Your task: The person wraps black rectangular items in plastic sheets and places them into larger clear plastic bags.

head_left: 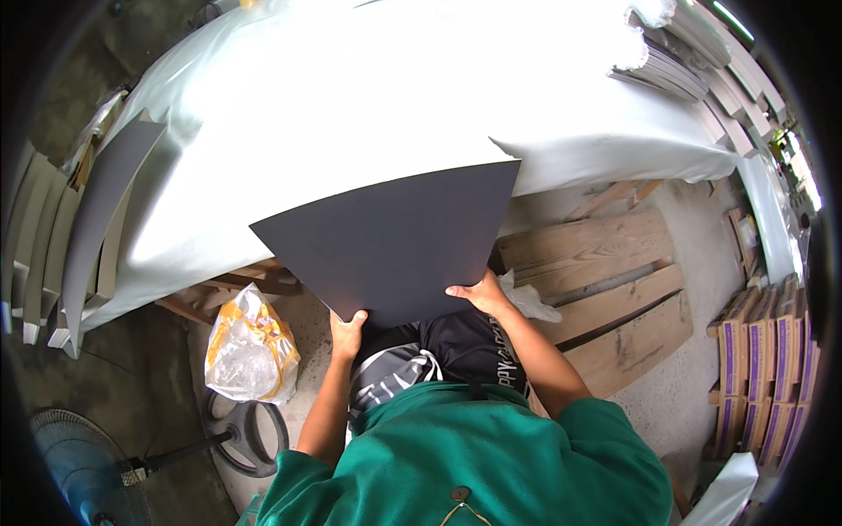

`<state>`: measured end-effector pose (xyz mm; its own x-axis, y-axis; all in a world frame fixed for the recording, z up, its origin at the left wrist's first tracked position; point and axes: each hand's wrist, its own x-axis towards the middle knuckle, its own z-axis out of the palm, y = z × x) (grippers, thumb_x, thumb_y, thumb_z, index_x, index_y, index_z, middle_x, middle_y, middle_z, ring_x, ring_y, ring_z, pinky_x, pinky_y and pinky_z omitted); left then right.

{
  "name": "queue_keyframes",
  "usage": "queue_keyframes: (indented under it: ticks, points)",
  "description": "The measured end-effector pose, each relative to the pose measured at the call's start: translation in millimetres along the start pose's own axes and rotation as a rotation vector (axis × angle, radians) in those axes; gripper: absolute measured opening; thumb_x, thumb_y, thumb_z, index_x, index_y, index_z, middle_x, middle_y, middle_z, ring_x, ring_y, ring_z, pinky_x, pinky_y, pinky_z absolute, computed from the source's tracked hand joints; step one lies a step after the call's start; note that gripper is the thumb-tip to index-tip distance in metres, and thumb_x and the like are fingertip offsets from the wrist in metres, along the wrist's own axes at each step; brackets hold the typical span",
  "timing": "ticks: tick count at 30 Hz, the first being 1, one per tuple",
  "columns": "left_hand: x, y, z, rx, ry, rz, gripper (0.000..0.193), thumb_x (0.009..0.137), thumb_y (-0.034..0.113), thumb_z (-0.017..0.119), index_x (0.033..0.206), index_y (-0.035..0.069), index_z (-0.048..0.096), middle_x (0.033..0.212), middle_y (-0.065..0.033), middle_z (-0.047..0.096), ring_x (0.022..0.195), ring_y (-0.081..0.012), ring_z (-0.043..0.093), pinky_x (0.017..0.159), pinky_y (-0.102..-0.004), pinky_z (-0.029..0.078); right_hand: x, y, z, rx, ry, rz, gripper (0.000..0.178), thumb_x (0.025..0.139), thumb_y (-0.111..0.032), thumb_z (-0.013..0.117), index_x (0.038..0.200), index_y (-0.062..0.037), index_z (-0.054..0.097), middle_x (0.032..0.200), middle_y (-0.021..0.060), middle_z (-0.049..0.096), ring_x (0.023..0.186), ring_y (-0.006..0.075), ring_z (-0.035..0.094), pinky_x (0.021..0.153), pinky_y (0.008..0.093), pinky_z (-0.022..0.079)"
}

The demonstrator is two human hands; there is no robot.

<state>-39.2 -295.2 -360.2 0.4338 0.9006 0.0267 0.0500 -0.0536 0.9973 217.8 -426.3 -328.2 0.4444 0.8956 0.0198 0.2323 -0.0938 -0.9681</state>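
Observation:
A large dark grey flat sheet is held in front of me, tilted, with its far edge over the near side of the white-covered table. My left hand grips its near left edge, thumb on top. On the near right edge, my right hand holds the sheet the same way, thumb across the top face. The fingers of both hands are hidden beneath the sheet. Part of the table's near edge is covered by it.
Grey panels stand at the table's left end; stacked sheets lie far right. A plastic bag and a fan are at lower left. Wooden boards lie on the floor, with stacked cartons at right.

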Motion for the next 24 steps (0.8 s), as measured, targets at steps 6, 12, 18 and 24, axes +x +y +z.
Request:
queue_keyframes:
  ticks: [6, 12, 18, 24]
  points:
    - [-7, 2, -3, 0.029, 0.007, 0.055, 0.077, 0.069, 0.044, 0.066, 0.121, -0.002, 0.034, 0.117, -0.0139, 0.043, 0.11, -0.0235, 0.041, 0.094, -0.0334, 0.03, -5, -3, -1, -0.036, -0.002, -0.037, 0.065, 0.059, -0.033, 0.079, 0.107, -0.0014, 0.05, 0.1, 0.0121, 0.058, 0.095, 0.0223, 0.054, 0.082, 0.033, 0.043]
    - [-33, 72, -15, 0.307, 0.439, 0.459, 0.066, 0.073, 0.025, 0.061, 0.124, -0.001, 0.03, 0.121, -0.015, 0.036, 0.112, -0.0278, 0.037, 0.095, -0.0392, 0.029, -48, -60, -21, -0.172, 0.401, -0.313, 0.043, 0.069, -0.016, 0.072, 0.103, -0.0023, 0.05, 0.085, 0.0076, 0.055, 0.08, 0.0178, 0.054, 0.077, 0.0298, 0.043]
    - [-58, 178, 57, -0.306, -0.729, 0.158, 0.08, 0.055, 0.034, 0.081, 0.115, 0.001, 0.041, 0.112, -0.013, 0.046, 0.106, -0.024, 0.044, 0.09, -0.036, 0.036, -78, -173, 23, 0.89, -0.569, 0.056, 0.025, 0.091, -0.021, 0.041, 0.102, 0.0005, 0.048, 0.075, 0.0053, 0.053, 0.066, 0.0087, 0.047, 0.056, 0.0194, 0.036]
    - [-59, 138, 43, 0.145, -1.007, -0.236, 0.018, 0.083, 0.021, 0.059, 0.087, 0.004, 0.061, 0.071, -0.0047, 0.06, 0.068, -0.0096, 0.055, 0.062, -0.0264, 0.045, -32, -166, 11, 1.414, -0.308, 0.065, 0.032, 0.092, -0.027, 0.036, 0.109, -0.0014, 0.043, 0.07, 0.006, 0.049, 0.05, 0.008, 0.04, 0.049, 0.0218, 0.034]
